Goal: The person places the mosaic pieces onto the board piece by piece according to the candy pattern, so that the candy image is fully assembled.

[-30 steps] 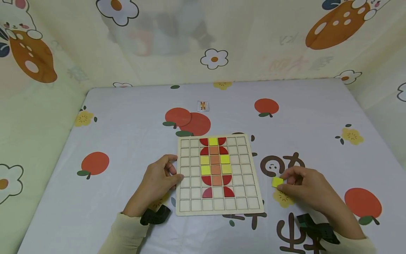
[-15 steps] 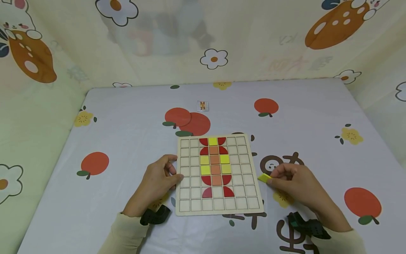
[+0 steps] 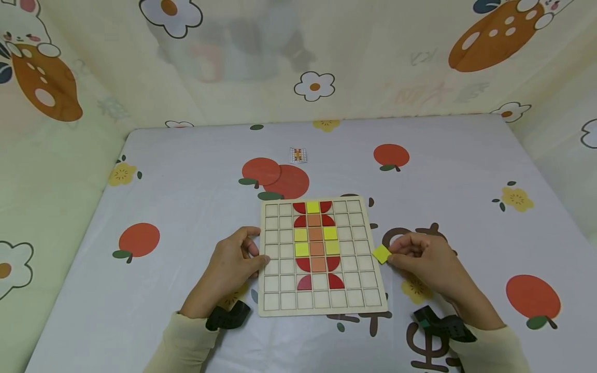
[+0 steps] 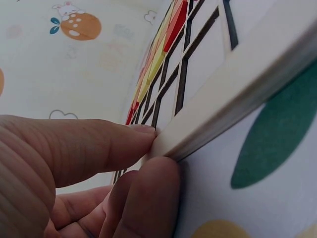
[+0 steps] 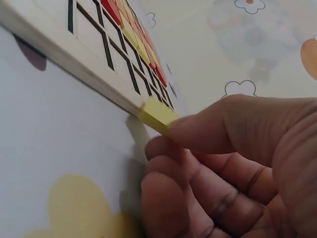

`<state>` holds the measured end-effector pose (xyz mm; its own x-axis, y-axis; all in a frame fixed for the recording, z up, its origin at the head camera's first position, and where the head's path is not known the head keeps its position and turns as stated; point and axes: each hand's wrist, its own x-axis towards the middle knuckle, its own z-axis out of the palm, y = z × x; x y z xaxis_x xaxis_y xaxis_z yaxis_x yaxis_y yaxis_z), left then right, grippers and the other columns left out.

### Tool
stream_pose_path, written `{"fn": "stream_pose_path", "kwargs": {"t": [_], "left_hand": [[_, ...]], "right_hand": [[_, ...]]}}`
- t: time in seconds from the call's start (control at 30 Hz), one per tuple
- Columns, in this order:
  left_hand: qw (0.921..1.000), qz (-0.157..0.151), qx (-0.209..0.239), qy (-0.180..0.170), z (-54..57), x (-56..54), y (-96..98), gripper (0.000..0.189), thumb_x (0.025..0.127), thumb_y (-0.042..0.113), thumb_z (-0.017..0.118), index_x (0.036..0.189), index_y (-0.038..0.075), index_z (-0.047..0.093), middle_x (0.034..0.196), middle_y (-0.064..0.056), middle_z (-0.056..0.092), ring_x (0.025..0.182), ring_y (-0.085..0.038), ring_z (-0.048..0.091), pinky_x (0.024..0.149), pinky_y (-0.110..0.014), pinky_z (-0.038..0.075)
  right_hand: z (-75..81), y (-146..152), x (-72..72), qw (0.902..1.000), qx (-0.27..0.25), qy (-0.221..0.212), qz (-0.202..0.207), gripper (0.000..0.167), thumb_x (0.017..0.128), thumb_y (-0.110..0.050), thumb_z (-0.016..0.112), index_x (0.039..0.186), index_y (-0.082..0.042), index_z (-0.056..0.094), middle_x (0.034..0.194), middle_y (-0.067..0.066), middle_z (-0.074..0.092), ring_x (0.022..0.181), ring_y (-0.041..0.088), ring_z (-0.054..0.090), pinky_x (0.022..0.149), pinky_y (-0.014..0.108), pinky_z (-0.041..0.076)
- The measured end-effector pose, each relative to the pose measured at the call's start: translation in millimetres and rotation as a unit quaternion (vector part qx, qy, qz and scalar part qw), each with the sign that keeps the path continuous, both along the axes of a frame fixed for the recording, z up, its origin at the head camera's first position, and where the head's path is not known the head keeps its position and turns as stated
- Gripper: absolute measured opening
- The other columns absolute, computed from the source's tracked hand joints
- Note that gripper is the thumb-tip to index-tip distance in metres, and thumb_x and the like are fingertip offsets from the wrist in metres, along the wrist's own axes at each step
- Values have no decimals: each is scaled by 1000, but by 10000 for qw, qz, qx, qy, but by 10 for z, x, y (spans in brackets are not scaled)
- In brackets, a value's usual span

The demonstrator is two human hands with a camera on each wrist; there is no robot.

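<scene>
A wooden grid board (image 3: pixel 276 283) lies flat on the table, with red, yellow and orange tiles in its middle columns. At its left edge my left hand (image 3: pixel 233 259) holds the rim. In the left wrist view the thumb (image 4: pixel 99 144) rests on top and a fingertip (image 4: pixel 157 183) presses against the side. My right hand (image 3: pixel 431 261) pinches a yellow square tile (image 3: pixel 381 254) between thumb and fingers, right at the board's right edge. The right wrist view shows this tile (image 5: pixel 157 115) tilted beside the rim, its back end hidden by the thumb.
A small pattern card (image 3: pixel 298 155) lies beyond the board, printed with a similar coloured design. The table is covered by a white cloth (image 3: pixel 196 186) with printed fruit and flowers. Patterned curtains (image 3: pixel 373 46) rise behind and at both sides.
My right hand has moved left and slightly away from me with the yellow tile, from the cloth to the board's right edge. The left hand stays in place.
</scene>
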<state>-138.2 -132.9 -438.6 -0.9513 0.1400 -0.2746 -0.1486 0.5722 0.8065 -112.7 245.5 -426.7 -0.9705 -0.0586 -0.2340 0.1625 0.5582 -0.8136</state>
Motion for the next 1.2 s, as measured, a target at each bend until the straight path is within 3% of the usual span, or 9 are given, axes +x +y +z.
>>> {"fn": "stream_pose_path", "kwargs": {"t": [0.13, 0.37, 0.67, 0.9, 1.07, 1.2], "left_hand": [[10000, -3, -5, 3, 9, -1, 1, 58, 87, 8, 82, 139, 3, 57, 89, -6, 58, 62, -18, 60, 54, -25, 45], [10000, -8, -17, 14, 12, -2, -2, 58, 87, 8, 82, 139, 3, 57, 89, -6, 58, 62, -18, 59, 54, -26, 45], [10000, 26, -34, -26, 17, 1, -2, 58, 87, 8, 82, 140, 4, 57, 90, -6, 58, 63, -19, 60, 54, -26, 45], [10000, 25, -4, -34, 12, 2, -3, 58, 87, 8, 82, 140, 4, 57, 90, -6, 58, 62, -19, 61, 55, -26, 46], [10000, 5, 25, -26, 10, 2, -7, 58, 88, 8, 81, 140, 4, 57, 90, -6, 58, 62, -18, 61, 55, -26, 46], [10000, -10, 40, 0, 8, 1, -8, 58, 88, 8, 81, 140, 3, 57, 90, -6, 59, 62, -18, 61, 55, -26, 46]], "right_hand": [[9, -7, -18, 9999, -85, 38, 39, 17, 93, -3, 72, 109, 3, 73, 88, 12, 72, 61, 16, 58, 54, 27, 50], [29, -89, -78, 9998, 37, -76, -157, 18, 95, -4, 65, 110, -1, 74, 89, 11, 72, 63, 18, 57, 52, 27, 48], [5, -145, -144, 9974, -447, -397, -395, 21, 97, -6, 61, 112, 3, 73, 97, 16, 74, 70, 19, 69, 60, 28, 58], [-24, -174, -151, 9965, -475, -497, -476, 21, 98, -8, 64, 111, 6, 73, 100, 18, 74, 75, 17, 72, 68, 26, 61], [-16, -199, -118, 9999, 57, 28, 106, 29, 93, -9, 75, 121, 1, 73, 102, 11, 69, 74, 16, 63, 64, 22, 54], [-6, -231, -112, 9936, 641, 549, 747, 43, 86, -8, 83, 127, -4, 73, 100, 7, 59, 76, 17, 53, 61, 24, 46]]}}
